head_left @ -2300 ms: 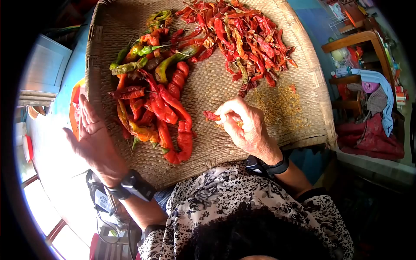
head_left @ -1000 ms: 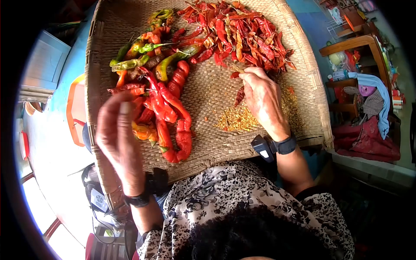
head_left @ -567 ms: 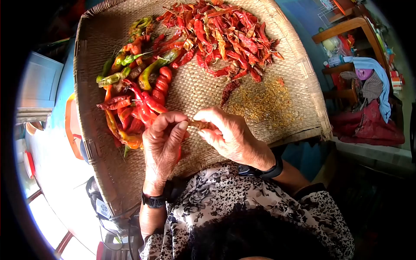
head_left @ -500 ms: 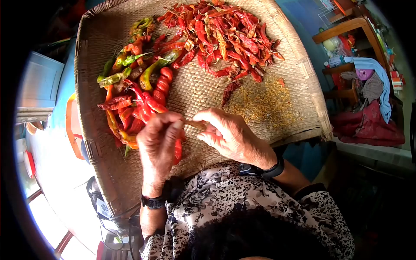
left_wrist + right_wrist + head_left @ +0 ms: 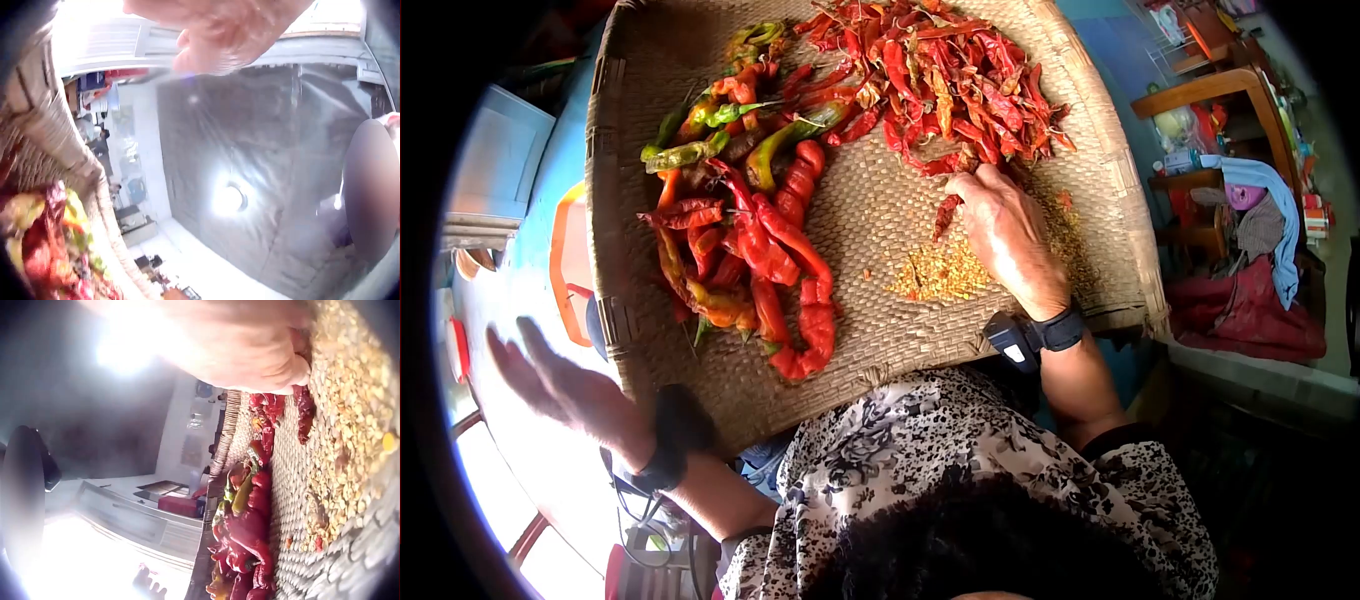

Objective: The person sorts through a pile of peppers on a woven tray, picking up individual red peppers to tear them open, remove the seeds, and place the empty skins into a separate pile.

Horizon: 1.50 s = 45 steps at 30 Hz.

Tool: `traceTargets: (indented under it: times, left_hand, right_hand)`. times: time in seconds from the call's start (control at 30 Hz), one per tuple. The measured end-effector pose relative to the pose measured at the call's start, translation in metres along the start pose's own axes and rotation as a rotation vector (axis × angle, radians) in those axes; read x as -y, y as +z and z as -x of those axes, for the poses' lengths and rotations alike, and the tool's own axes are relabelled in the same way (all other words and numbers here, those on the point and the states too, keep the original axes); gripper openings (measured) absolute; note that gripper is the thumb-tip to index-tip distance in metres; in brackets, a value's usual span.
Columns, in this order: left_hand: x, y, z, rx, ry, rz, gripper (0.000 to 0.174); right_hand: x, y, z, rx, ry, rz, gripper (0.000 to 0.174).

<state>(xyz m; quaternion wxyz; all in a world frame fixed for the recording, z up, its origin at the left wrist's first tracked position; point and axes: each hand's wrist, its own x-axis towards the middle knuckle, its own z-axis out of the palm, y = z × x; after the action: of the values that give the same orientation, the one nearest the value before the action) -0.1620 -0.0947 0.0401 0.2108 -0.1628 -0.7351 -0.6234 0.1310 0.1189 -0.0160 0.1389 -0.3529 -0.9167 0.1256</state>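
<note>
In the head view my left hand (image 5: pixel 570 395) is raised beyond the basket's left edge, blurred, its fingers spread and nothing visible in them; part of it (image 5: pixel 231 31) crosses the top of the left wrist view. My right hand (image 5: pixel 1012 238) reaches to the lower edge of the dried red chilli pile (image 5: pixel 960 85), fingers bent downward. Beside its fingertips lies a dark dried chilli (image 5: pixel 946 215). In the right wrist view this chilli (image 5: pixel 304 415) shows just under the hand (image 5: pixel 250 356); the fingertips are hidden, so a grip cannot be made out.
The woven basket (image 5: pixel 880 215) holds fresh red and green peppers (image 5: pixel 770 240) on its left. Yellow seeds (image 5: pixel 940 272) lie scattered below and beside my right hand. An orange-rimmed object (image 5: pixel 572 265) stands left of the basket; clothes (image 5: pixel 1250 315) hang at the right.
My hands have parted from around a small brown piece, which I no longer see. The left hand moved out left and opened; the right moved up and right to the dried pile.
</note>
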Motion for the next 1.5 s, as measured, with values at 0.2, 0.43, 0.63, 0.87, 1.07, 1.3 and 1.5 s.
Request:
traceTargets:
  times: [0.2,0.43,0.63,0.87,1.07,1.3,1.5]
  left_hand:
    - [-0.015,0.032,0.062,0.557,-0.056,0.251,0.025]
    - [-0.04,0.052,0.125,1.191,0.245,0.126,0.028]
    - [-0.043,0.048,0.129,1.339,0.238,0.036,0.013]
    - [-0.011,0.024,0.069,0.681,-0.132,0.087,0.021]
    - [0.041,-0.003,-0.023,0.164,0.186,-0.494,0.043]
    - [0.006,0.013,0.018,0.392,-0.111,0.091,0.036]
    - [-0.018,0.025,0.063,0.705,-0.056,0.266,0.021]
  right_hand:
    - [0.005,-0.002,-0.002,-0.047,0.004,0.063,0.018]
    - [0.031,0.0,0.018,-0.12,-0.187,-0.229,0.017]
    - [0.054,-0.006,0.024,0.018,-0.254,-0.451,0.013]
    - [0.01,-0.011,-0.001,-0.034,-0.081,-0.068,0.025]
    - [0.006,0.004,-0.014,-0.117,-0.085,0.013,0.038]
    - [0.013,0.019,-0.028,-0.19,-0.082,0.079,0.027]
    - [0.009,0.017,-0.023,-0.368,-0.022,-0.33,0.011]
